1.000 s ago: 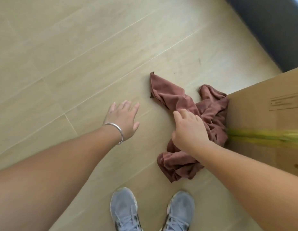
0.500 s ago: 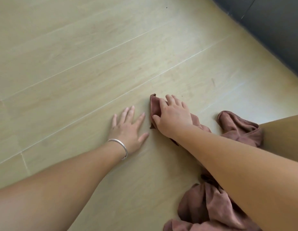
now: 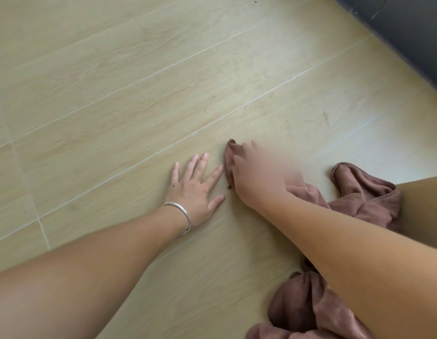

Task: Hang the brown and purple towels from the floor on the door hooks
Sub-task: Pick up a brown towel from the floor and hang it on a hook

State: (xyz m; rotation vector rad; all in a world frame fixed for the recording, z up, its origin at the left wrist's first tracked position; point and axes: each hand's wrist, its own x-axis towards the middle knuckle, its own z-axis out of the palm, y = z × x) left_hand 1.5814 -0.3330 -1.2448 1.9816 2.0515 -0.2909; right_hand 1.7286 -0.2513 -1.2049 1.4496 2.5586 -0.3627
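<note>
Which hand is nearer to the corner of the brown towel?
Right. The right hand lies on the brown towel at its corner; the left hand rests flat on the floor just beside it.

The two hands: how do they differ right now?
The left hand lies flat on the floor with fingers spread and holds nothing; the right hand is on a corner of the brown towel, its fingers bent over the cloth. The left wrist wears a silver bracelet; the right wrist is bare. The left hand is sharp, the right blurred. Both reach down to the floor, side by side.
</note>
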